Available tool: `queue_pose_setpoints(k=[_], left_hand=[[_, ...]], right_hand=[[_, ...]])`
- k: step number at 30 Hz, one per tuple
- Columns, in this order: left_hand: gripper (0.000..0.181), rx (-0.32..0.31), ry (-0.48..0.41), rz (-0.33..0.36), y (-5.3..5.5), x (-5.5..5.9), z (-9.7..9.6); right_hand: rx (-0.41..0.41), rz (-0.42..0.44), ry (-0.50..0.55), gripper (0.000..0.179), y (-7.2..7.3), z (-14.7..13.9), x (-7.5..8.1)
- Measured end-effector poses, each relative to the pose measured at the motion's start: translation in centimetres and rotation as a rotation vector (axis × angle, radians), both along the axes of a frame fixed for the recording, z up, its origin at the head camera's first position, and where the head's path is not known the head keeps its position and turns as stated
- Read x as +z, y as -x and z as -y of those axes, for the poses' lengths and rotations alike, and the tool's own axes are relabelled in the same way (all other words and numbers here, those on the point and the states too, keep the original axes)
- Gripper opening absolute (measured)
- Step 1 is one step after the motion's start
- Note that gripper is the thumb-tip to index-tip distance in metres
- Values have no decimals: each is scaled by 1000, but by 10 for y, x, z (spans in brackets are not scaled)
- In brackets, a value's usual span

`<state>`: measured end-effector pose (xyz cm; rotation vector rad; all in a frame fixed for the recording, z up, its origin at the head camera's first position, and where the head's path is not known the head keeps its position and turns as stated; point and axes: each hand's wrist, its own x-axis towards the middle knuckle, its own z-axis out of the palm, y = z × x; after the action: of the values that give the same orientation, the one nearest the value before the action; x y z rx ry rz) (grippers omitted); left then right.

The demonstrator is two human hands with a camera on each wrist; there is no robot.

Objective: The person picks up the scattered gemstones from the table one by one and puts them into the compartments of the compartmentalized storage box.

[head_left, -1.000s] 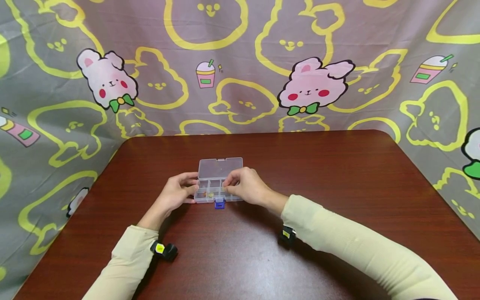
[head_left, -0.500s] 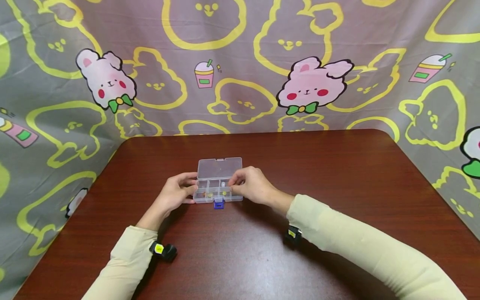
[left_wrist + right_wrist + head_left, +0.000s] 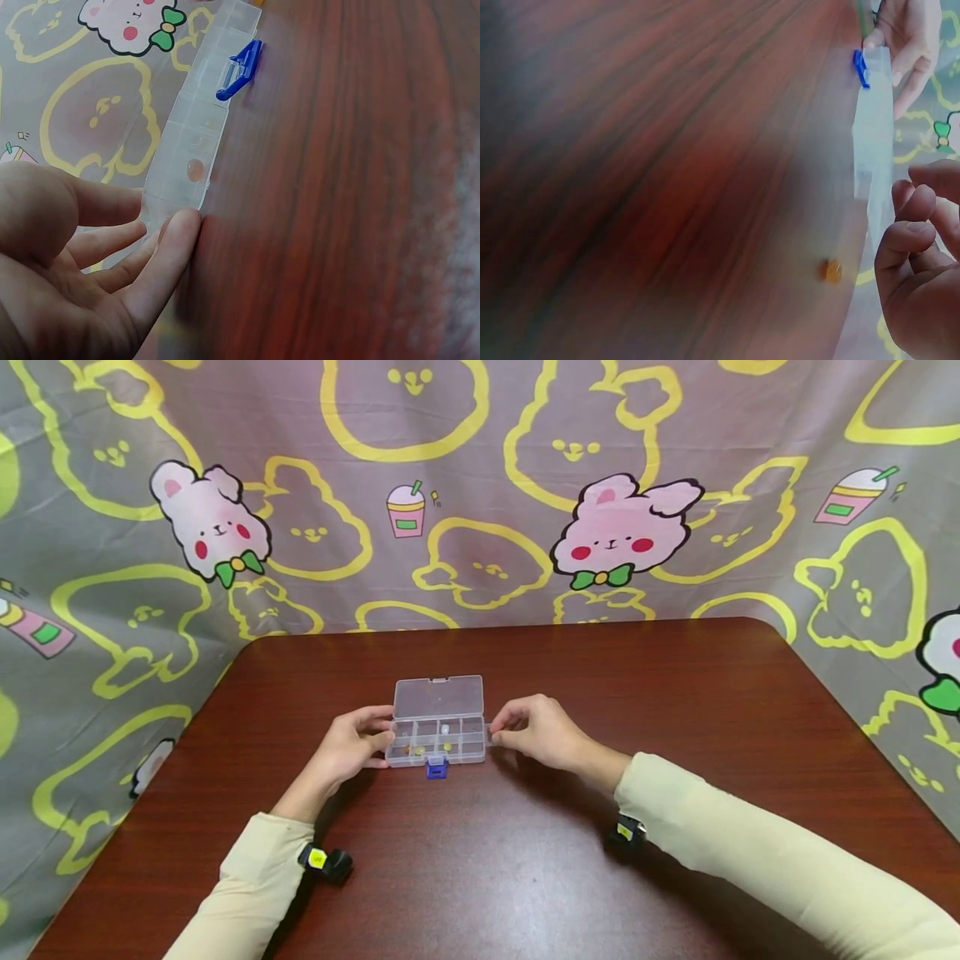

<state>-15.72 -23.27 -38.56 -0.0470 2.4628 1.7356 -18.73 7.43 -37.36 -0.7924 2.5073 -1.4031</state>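
A clear plastic compartment box [image 3: 474,748] stands on the table with its lid [image 3: 438,697] raised and its blue latch [image 3: 437,769] hanging at the front. Inside are a few small beads: a yellow bead [image 3: 447,747], a whitish bead [image 3: 446,729], and an orange-red bead [image 3: 196,171] near the left end. My left hand [image 3: 351,745] grips the box's left end between thumb and fingers. Just off the right end, my right hand [image 3: 543,735] has curled fingers and appears to pinch a small clear plastic piece [image 3: 489,735], partly hidden by the fingertips.
An orange bead [image 3: 832,271] lies on the brown wooden table [image 3: 480,877] near my right hand in the right wrist view; the hand hides it from the head view. A patterned cloth [image 3: 480,485] hangs behind and beside the table.
My right hand has moved right, from over the box's compartments to just beyond its right end, uncovering the right-hand compartments. The left hand keeps its grip; the box stays put.
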Motion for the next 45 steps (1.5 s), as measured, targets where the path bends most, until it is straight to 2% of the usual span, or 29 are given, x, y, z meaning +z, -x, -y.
queue_pose_setpoints(k=[8, 17, 45], left_hand=[[46, 1, 6, 4, 0, 0, 0], [47, 0, 10, 1, -1, 1, 0], [46, 7, 18, 5, 0, -1, 0]], right_hand=[[-37, -3, -32, 10, 2, -31, -9], [-99, -15, -65, 14, 7, -47, -16], [-66, 15, -159, 17, 22, -42, -17]])
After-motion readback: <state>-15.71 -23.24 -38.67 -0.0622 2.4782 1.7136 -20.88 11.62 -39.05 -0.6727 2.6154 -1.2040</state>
